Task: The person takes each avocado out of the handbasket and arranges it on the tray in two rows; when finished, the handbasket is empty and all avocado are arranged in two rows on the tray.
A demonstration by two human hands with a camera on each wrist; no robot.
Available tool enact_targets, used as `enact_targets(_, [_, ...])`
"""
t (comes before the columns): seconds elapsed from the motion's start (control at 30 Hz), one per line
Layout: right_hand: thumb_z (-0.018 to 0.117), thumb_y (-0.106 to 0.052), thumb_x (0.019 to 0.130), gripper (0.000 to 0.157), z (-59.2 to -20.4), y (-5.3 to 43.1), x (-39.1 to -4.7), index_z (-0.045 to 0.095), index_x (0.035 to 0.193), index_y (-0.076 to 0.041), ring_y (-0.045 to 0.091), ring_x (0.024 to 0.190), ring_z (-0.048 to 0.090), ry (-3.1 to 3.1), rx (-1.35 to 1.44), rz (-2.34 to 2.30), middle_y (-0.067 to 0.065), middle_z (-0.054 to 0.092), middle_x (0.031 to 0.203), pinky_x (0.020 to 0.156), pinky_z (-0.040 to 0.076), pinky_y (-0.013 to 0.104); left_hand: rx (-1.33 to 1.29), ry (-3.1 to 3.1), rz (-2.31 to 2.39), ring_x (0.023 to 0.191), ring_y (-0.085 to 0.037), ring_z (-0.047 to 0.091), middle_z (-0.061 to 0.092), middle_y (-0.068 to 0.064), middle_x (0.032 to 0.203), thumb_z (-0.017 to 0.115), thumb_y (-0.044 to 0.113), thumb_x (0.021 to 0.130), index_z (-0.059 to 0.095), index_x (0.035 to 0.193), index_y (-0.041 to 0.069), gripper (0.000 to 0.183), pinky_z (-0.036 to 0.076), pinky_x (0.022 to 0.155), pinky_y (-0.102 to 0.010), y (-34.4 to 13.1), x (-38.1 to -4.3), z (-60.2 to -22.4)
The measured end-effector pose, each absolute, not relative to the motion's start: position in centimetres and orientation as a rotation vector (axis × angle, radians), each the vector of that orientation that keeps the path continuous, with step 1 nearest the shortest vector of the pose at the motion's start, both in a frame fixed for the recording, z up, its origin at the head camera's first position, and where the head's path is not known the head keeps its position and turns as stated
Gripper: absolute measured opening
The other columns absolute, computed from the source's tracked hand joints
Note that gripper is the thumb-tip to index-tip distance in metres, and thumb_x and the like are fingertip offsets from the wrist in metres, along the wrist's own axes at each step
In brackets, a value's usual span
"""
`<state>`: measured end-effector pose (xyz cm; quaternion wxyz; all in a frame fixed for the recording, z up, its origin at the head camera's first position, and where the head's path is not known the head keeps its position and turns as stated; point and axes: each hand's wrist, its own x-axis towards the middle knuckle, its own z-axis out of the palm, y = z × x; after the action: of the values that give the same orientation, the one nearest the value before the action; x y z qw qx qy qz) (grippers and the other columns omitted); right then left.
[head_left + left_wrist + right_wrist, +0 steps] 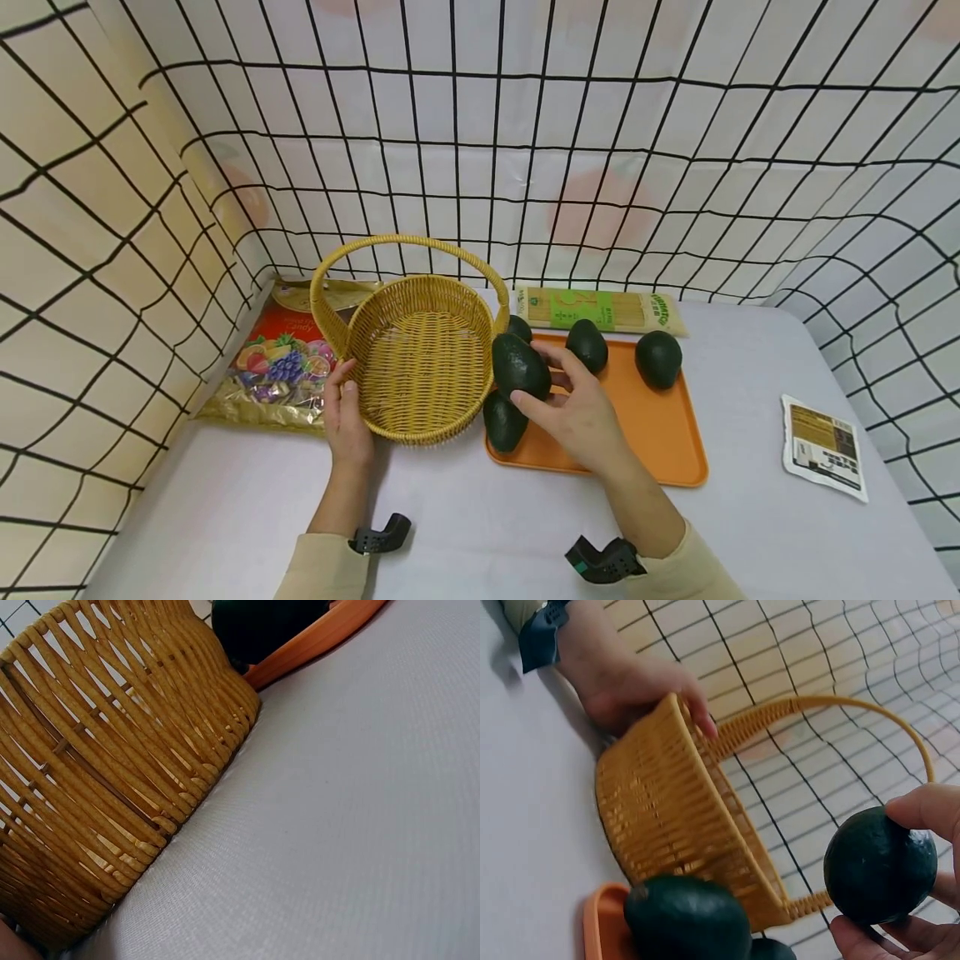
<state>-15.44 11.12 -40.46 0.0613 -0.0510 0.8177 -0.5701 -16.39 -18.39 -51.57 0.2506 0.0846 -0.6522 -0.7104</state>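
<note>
My right hand (pixel 581 417) holds a dark green avocado (pixel 519 367) between thumb and fingers, over the left side of an orange tray (pixel 652 437). The same avocado (pixel 880 866) shows close up in the right wrist view. My left hand (pixel 348 425) grips the left rim of a yellow wicker basket (pixel 427 358), with a digit hooked over the edge in the right wrist view. No avocado lies inside the basket. Several more avocados rest on the tray, among them a front-left one (pixel 504 423), a back one (pixel 587 346) and one at the right (pixel 658 360).
Behind the basket's left side lies a bag of candy (pixel 285 358). A pack of noodles (pixel 600 310) lies behind the tray. At the far right is a small white-and-brown packet (pixel 823 447). Black wire mesh (pixel 492 150) encloses the table's back and sides.
</note>
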Motion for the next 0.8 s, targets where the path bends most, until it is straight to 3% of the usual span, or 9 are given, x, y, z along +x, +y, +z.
enact_targets(0.3, [0.079, -0.034, 0.089, 0.071, -40.6, 14.8, -15.3, 0.044, 0.151, -0.028, 0.027, 0.119, 0.056, 2.544, -0.034, -1.651, 0.012, 0.053, 0.139, 0.089, 0.052, 0.023, 0.234, -1.768, -1.954, 0.151, -0.025, 0.029, 0.036, -0.011, 0.162, 0.033, 0.017, 0.108, 0.047, 0.141, 0.0, 0.039, 0.03, 0.116, -0.021, -18.3, -16.4, -51.6])
enact_targets(0.53, [0.077, -0.032, 0.091, 0.076, -41.4, 17.8, -15.4, 0.038, 0.156, -0.02, 0.032, 0.117, 0.053, 2.656, 0.042, -1.597, 0.016, 0.045, 0.144, 0.086, 0.049, 0.034, 0.238, -1.741, -1.976, 0.149, -0.021, 0.033, 0.039, -0.009, 0.159, 0.034, 0.018, 0.109, 0.049, 0.14, 0.003, 0.038, 0.03, 0.12, -0.03, -18.2, -16.5, -51.5])
enact_targets(0.8, [0.074, -0.039, 0.092, 0.079, -42.4, 20.9, -15.0, 0.036, 0.157, -0.016, 0.033, 0.124, 0.05, 2.736, 0.147, -1.451, 0.017, 0.048, 0.14, 0.088, 0.044, 0.034, 0.235, -1.75, -1.952, 0.152, -0.025, 0.028, 0.038, -0.012, 0.16, 0.034, 0.016, 0.108, 0.05, 0.139, 0.002, 0.037, 0.029, 0.117, -0.02, -18.2, -16.4, -51.6])
